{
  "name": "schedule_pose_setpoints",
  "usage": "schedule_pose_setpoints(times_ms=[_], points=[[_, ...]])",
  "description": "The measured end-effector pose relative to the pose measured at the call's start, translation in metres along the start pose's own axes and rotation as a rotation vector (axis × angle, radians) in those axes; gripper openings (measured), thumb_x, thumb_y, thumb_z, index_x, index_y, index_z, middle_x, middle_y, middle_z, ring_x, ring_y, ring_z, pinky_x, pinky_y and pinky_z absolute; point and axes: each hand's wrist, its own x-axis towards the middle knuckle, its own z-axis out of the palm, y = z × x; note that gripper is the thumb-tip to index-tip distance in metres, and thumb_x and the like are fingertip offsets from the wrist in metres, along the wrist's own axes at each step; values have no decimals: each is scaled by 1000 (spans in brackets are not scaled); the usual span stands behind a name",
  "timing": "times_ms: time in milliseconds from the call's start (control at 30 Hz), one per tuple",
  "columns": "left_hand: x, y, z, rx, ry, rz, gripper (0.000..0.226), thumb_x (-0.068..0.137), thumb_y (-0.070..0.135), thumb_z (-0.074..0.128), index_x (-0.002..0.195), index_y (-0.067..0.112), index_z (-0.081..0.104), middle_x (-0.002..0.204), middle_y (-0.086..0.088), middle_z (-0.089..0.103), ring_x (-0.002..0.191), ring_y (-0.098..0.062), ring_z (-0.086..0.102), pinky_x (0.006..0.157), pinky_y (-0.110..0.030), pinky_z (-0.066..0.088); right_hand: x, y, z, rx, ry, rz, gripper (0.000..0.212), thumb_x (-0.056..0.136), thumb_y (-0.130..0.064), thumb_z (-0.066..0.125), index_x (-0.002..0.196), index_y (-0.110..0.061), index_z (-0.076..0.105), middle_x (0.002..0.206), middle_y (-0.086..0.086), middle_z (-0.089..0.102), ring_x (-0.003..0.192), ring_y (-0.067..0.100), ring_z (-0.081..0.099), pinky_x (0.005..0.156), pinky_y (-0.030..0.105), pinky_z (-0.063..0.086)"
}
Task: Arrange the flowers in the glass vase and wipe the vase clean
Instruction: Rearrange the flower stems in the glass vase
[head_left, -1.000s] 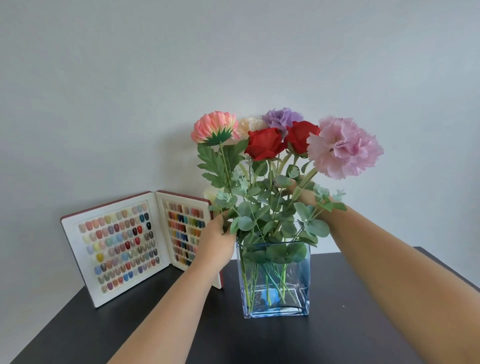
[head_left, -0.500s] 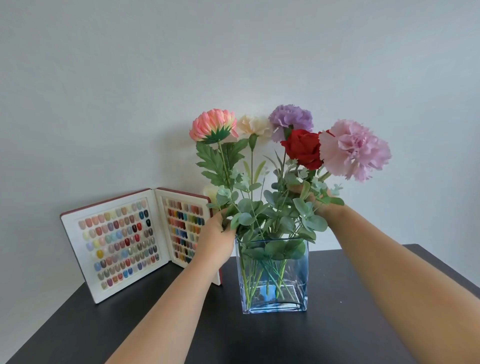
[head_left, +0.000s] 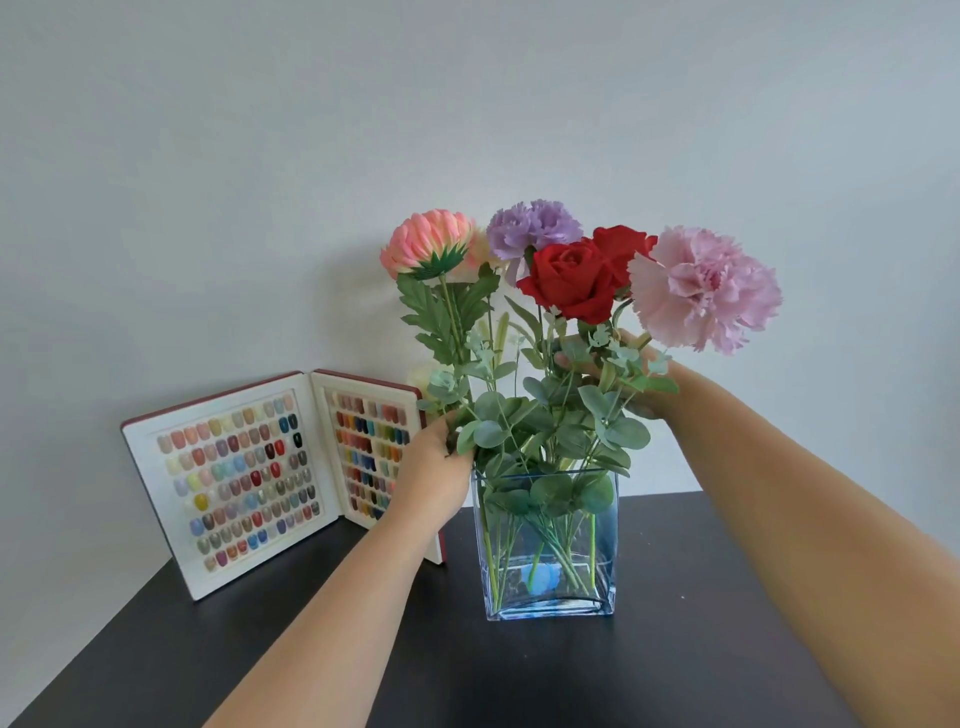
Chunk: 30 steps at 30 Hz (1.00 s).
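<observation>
A square glass vase (head_left: 550, 597) stands on the black table (head_left: 649, 675) and holds several artificial flowers with eucalyptus leaves. A red rose (head_left: 569, 280) faces me in the middle, a second red rose (head_left: 621, 244) behind it, a pink carnation (head_left: 701, 288) to the right, a purple carnation (head_left: 532, 228) and a peach flower (head_left: 426, 244) to the left. My left hand (head_left: 434, 467) grips the peach flower's stem at the vase's left rim. My right hand (head_left: 631, 379) is among the leaves, fingers closed around stems under the roses; leaves partly hide it.
An open book of coloured nail samples (head_left: 270, 473) stands upright against the wall behind my left arm, left of the vase. A pale wall rises right behind the table. The table's left edge runs diagonally toward me.
The flower heads have shifted: a red rose has turned to face me in the centre and the cream flower is now hidden behind the others. My right hand has risen slightly among the stems.
</observation>
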Motion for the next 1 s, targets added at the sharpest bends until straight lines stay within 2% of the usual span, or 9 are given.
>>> schedule_pose_setpoints(times_ms=[100,233,367,467,633,733,800,900,1000], points=[[-1,0,0,-5,6,-8,23,94,23,55,102,44,62,91,27,62,81,12,55,59,-5,37,-1,6,3,-316,3,121,36,98,5,33,71,-18,42,66,-3,52,57,4,50,51,13,42],[-4,-2,0,-33,13,-15,22,94,26,56,111,35,65,94,20,67,81,9,59,61,-8,41,-12,18,2,-536,-76,64,70,88,25,26,41,-17,55,29,-5,50,25,-3,46,27,7,32],[-9,-5,1,-110,49,-54,13,89,36,62,101,38,67,95,13,70,87,-7,62,74,-27,47,-20,18,0,-553,11,127,46,93,7,35,59,-22,44,58,-4,47,49,2,44,30,9,36],[-15,-6,4,-185,121,-107,17,85,43,65,102,43,64,98,23,67,95,0,59,76,-26,45,-23,21,2,-566,-74,45,69,88,19,35,34,-19,56,30,-3,50,27,-3,45,28,8,33],[-22,-5,7,-272,178,-154,44,78,49,71,117,42,53,107,23,62,100,-2,59,86,-32,50,-26,21,2,-349,55,70,47,90,14,31,54,-8,51,33,-2,51,20,1,43,26,7,31],[-27,-6,5,-286,156,-162,56,72,54,72,122,41,51,116,19,61,103,-5,60,95,-41,49,-30,29,0,-250,38,35,56,87,12,41,40,-12,61,38,-3,55,25,0,46,31,6,34],[-31,-11,2,-306,138,-174,63,68,56,71,125,40,50,120,13,63,103,-7,62,97,-43,49,-38,34,-2,-115,35,11,46,87,5,49,51,-15,71,43,-7,64,36,2,56,36,10,42],[-39,-18,-1,-317,108,-166,57,72,53,71,123,34,55,114,12,68,105,-8,63,99,-45,47,-42,43,-5,93,125,-80,18,91,-2,55,84,-10,69,60,-4,73,52,11,68,45,19,52],[-43,-19,-1,-262,70,-128,40,82,47,68,118,30,64,110,17,69,105,-4,61,99,-42,47,-45,44,-5,56,187,-114,15,92,-5,56,85,-8,69,59,-5,73,50,9,68,45,18,53]])
